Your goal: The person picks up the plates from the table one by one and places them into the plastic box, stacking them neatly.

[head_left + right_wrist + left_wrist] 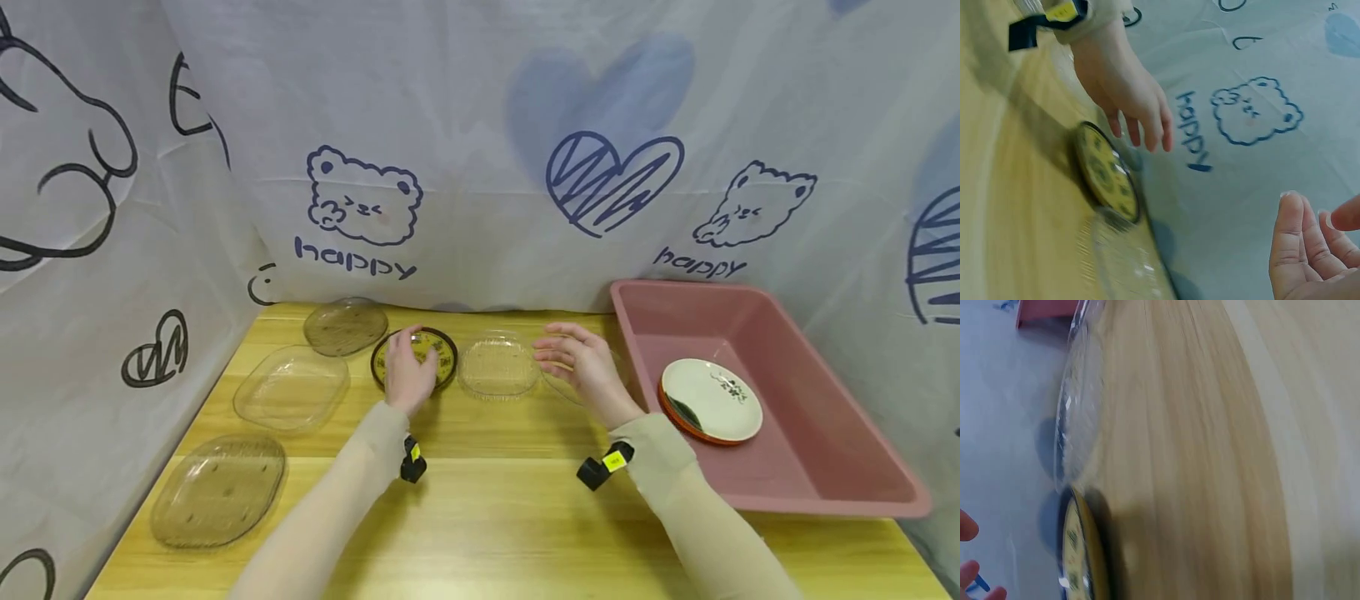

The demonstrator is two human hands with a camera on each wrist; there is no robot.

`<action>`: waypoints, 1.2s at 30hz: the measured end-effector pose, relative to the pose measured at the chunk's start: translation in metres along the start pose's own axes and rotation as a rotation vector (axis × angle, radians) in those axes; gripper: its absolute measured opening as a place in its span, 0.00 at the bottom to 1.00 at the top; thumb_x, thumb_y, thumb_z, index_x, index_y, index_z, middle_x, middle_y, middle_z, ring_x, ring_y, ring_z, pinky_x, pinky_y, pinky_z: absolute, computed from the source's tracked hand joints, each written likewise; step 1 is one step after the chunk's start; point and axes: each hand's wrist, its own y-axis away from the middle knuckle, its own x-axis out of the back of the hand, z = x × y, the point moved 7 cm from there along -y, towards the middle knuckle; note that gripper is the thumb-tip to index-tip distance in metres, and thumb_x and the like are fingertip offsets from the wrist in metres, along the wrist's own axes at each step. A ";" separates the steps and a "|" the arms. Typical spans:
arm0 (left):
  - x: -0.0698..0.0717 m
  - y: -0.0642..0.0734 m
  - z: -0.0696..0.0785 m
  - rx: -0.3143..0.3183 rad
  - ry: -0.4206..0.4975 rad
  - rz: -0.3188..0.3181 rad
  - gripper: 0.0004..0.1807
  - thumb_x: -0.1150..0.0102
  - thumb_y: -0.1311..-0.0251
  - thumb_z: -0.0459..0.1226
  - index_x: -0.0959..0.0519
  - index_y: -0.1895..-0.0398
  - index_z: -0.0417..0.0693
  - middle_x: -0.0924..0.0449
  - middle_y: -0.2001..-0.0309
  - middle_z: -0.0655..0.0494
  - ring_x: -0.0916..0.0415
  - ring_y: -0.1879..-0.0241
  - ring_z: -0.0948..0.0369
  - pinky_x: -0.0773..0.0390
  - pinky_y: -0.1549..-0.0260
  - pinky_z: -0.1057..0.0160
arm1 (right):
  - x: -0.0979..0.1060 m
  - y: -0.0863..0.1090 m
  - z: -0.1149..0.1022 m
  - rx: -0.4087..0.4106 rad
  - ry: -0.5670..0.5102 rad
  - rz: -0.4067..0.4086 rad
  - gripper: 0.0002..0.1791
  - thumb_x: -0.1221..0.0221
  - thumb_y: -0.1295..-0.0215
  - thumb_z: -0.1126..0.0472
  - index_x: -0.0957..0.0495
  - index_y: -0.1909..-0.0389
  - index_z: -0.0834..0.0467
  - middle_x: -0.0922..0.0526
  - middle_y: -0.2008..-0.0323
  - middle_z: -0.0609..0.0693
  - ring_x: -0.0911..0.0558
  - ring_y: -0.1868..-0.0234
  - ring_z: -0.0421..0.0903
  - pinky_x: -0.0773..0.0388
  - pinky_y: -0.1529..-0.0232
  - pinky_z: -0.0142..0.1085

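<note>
Printed cloth [465, 92] behind a wooden desk [487, 517], dishes along its back and left edges

Blue hearts, bear faces and the word "happy" mark the cloth, which also hangs down the desk's left side. Near the back edge, left of its middle, lies a yellow patterned plate [442, 354] with a dark rim. Above it hovers the left hand [408, 375], fingers loose and pointing down, with nothing in its grasp; the right wrist view shows its fingertips apart from the plate.

Just right of that plate sits a clear ribbed tray [497, 367], then a clear plate [561, 390] partly hidden by the right hand [585, 362]. That hand's fingers are gently bent, its thumb apart from them, and it has hold of nothing.

Toward the back left corner is a brown see-through dish [345, 327]; along the left edge follow a clear squarish plate [292, 387] and, nearer the front left corner, a brownish clear plate [219, 492].

By the right edge stands a pink tub [795, 467], holding a white plate [711, 400] with a leaf print, stacked over something orange-rimmed.
</note>
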 end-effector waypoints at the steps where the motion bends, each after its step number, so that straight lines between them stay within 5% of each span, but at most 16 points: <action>1: 0.002 -0.001 -0.004 0.019 -0.004 0.001 0.29 0.52 0.28 0.40 0.39 0.26 0.47 0.43 0.28 0.42 0.42 0.29 0.44 0.35 0.29 0.41 | -0.002 -0.001 0.006 -0.022 -0.015 -0.001 0.15 0.56 0.23 0.65 0.31 0.40 0.61 0.14 0.63 0.43 0.15 0.62 0.39 0.15 0.57 0.28; 12: 0.009 -0.009 -0.037 0.126 -0.120 0.005 0.35 0.47 0.31 0.41 0.44 0.24 0.46 0.52 0.25 0.37 0.52 0.26 0.39 0.38 0.29 0.37 | -0.024 -0.008 0.057 -0.177 -0.115 -0.013 0.18 0.56 0.27 0.68 0.32 0.39 0.63 0.17 0.61 0.47 0.18 0.63 0.40 0.17 0.56 0.29; 24: 0.014 -0.008 -0.051 0.140 -0.265 -0.001 0.35 0.43 0.31 0.38 0.43 0.24 0.46 0.59 0.23 0.31 0.56 0.25 0.35 0.41 0.29 0.36 | -0.037 -0.004 0.073 -0.216 -0.121 -0.069 0.20 0.55 0.27 0.67 0.34 0.37 0.65 0.19 0.58 0.49 0.19 0.61 0.40 0.19 0.57 0.28; 36: 0.013 -0.005 -0.061 0.169 -0.182 -0.075 0.37 0.43 0.30 0.36 0.48 0.22 0.48 0.66 0.21 0.34 0.55 0.24 0.35 0.34 0.32 0.35 | -0.039 0.000 0.083 -0.257 -0.123 -0.087 0.26 0.54 0.29 0.68 0.38 0.31 0.67 0.20 0.52 0.55 0.19 0.61 0.40 0.19 0.56 0.28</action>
